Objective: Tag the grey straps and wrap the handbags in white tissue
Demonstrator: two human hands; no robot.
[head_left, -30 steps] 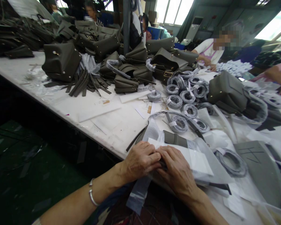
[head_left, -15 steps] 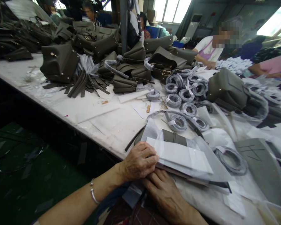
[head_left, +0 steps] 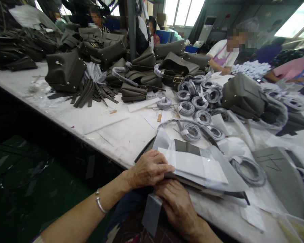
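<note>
A dark olive bag (head_left: 187,147) lies at the table's front edge, partly covered by white foam sheets (head_left: 184,163) and translucent wrapping. My left hand (head_left: 148,170) is closed on the bag's near left corner, its fingers bent over the edge and the thumb side along the white sheet. Just below it, my right hand (head_left: 176,202) has its fingers curled under the same edge. A strip of clear film (head_left: 152,213) hangs down beside the right fingers. The right fingertips are hidden, so what they pinch is unclear.
Coiled wrapped straps (head_left: 190,131) lie behind the bag. More olive bags (head_left: 64,71) are piled along the back of the white table (head_left: 111,138). A grey panel (head_left: 281,179) lies at the right. Several people sit across the table, one in a white top (head_left: 224,50).
Both hands have shifted slightly at the bag's edge. The clear film now hangs lower and shows more. The camera view has moved a little.
</note>
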